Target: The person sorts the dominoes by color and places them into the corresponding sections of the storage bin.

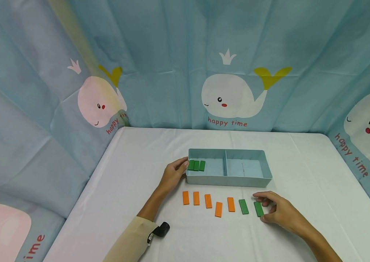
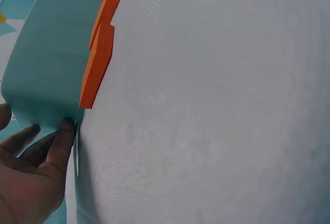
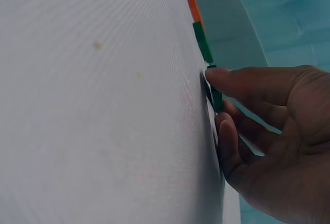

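At the left end of a blue-grey two-compartment box (image 1: 229, 181), my left hand (image 1: 172, 175) rests its fingertips against the outer wall. The left wrist view shows those fingers (image 2: 61, 144) fairly straight on that wall. My right hand (image 1: 283, 212) pinches a green rectangular block (image 1: 258, 209) by its ends, thumb on the near side. This block lies at the right end of a row on the table. Beside it is another green block (image 1: 243, 206). Part of the pinched block (image 3: 216, 98) is hidden by fingers in the right wrist view.
Several orange blocks (image 1: 208, 201) continue the row leftward, in front of the box. Three green blocks (image 1: 196, 165) lie side by side in the left compartment. A white cloth (image 1: 230, 243) covers the table, and a whale-print curtain (image 1: 171, 98) hangs behind.
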`<move>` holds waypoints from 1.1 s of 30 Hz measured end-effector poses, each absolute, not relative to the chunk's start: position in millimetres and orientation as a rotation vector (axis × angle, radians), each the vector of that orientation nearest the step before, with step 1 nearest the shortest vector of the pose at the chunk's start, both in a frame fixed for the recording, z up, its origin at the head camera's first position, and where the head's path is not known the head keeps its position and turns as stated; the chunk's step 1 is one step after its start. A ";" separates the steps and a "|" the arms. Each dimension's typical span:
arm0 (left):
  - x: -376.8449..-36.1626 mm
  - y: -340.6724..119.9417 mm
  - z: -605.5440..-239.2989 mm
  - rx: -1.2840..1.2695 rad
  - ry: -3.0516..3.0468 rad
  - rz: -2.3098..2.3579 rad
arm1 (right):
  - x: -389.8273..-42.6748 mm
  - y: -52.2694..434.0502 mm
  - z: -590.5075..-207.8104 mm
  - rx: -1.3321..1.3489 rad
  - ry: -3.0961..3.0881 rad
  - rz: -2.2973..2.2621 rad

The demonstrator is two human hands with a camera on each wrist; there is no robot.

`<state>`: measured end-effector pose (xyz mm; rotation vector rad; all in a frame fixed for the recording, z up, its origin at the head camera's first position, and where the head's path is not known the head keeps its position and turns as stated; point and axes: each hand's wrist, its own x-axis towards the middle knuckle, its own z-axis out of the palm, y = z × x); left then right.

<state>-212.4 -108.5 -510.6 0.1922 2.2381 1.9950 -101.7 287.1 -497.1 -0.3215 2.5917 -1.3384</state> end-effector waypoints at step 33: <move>-211.5 -108.9 -510.7 0.202 2.301 1.949 | -104.8 260.8 -468.1 -0.310 2.501 -1.522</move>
